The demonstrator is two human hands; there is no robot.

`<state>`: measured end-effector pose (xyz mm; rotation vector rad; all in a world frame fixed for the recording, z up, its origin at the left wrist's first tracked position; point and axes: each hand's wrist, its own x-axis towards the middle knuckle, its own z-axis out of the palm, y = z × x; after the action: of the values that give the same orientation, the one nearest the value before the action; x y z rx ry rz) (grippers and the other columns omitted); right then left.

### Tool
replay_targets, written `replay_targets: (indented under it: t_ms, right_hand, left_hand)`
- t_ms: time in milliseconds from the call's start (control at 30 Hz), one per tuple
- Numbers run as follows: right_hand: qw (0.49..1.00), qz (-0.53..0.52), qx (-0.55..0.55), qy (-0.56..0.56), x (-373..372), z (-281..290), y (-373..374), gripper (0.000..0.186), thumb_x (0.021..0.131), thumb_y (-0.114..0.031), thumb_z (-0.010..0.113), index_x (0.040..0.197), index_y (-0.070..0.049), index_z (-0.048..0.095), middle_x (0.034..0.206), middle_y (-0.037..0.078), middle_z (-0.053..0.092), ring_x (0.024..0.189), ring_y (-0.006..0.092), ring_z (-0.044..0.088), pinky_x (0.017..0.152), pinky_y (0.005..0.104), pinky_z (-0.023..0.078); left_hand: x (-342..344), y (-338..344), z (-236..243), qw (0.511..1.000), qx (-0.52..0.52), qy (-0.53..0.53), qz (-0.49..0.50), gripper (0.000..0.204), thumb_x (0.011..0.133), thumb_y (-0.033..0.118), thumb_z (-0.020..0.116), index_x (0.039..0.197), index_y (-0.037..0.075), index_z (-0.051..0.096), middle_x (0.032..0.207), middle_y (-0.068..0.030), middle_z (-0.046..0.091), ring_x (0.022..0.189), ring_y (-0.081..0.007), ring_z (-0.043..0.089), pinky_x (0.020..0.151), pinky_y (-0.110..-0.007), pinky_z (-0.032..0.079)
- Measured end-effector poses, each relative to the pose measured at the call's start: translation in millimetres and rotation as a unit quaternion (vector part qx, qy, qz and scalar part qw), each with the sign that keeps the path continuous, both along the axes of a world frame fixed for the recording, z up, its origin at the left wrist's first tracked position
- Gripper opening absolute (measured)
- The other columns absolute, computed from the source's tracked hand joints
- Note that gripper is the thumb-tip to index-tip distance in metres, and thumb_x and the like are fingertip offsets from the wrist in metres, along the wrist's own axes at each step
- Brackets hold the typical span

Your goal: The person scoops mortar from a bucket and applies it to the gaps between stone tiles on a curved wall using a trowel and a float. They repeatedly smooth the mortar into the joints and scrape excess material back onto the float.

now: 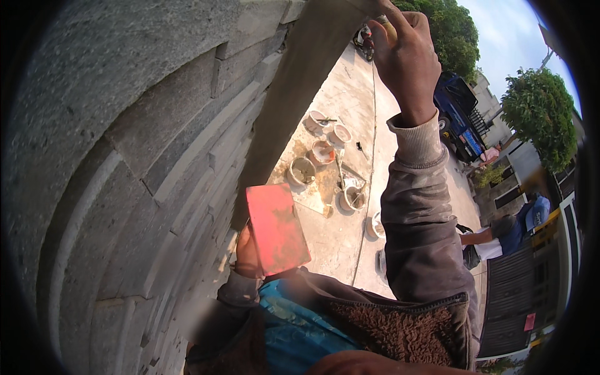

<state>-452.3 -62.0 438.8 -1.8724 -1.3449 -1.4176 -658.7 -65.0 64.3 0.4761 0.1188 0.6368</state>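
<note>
My left hand is closed behind a flat red plastering float, whose face carries grey smears. The float hides most of the fingers and any handle. My right arm is raised, with the right hand at the top edge of the view, close to the end of a smooth grey-brown mortar band. Its thumb and fingers are bent around a small yellowish thing, too little of which shows to name. The band runs along the edge of a wall of grey stone strips.
Several buckets stand on the pale pavement, among them a mortar-filled bucket and another holding a tool. A person in a blue cap is at the right, near a dark gate. Farther off are a dark blue vehicle and trees.
</note>
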Motion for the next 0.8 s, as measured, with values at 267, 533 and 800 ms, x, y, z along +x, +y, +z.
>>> replay_targets:
  t_ms: [267, 533, 800]
  right_hand:
    - [0.998, -0.011, 0.063, 0.003, -7.6, -27.8, 16.7, 0.050, 0.098, -0.022, 0.063, 0.147, -0.021, 0.055, 0.104, 0.011, 0.057, 0.079, 0.0279, 0.065, 0.064, 0.0389, 0.054]
    - [0.971, 0.153, 0.178, -0.054, 30.1, -52.7, 0.4, 0.054, 0.095, -0.017, 0.072, 0.147, -0.014, 0.056, 0.096, 0.007, 0.066, 0.076, 0.0209, 0.066, 0.068, 0.0315, 0.054]
    - [0.985, 0.096, -0.102, 0.101, 0.4, -103.1, -46.4, 0.054, 0.088, -0.021, 0.076, 0.140, -0.029, 0.063, 0.091, -0.001, 0.069, 0.069, 0.0179, 0.066, 0.056, 0.0320, 0.051]
  left_hand:
    - [-3.9, 3.2, -6.7, 0.999, -0.030, 0.007, -0.019, 0.043, 0.110, 0.026, 0.049, 0.147, 0.004, 0.048, 0.138, -0.0085, 0.061, 0.122, -0.0207, 0.062, 0.101, -0.036, 0.052]
    - [-7.8, 18.8, 2.3, 0.992, -0.009, -0.121, -0.035, 0.040, 0.110, 0.020, 0.049, 0.146, 0.003, 0.049, 0.137, -0.0120, 0.061, 0.121, -0.0247, 0.063, 0.101, -0.039, 0.053]
    - [-28.7, 37.4, 28.9, 0.993, -0.085, -0.065, -0.043, 0.046, 0.107, 0.018, 0.051, 0.148, -0.001, 0.044, 0.138, -0.0137, 0.060, 0.121, -0.0244, 0.063, 0.102, -0.039, 0.053]
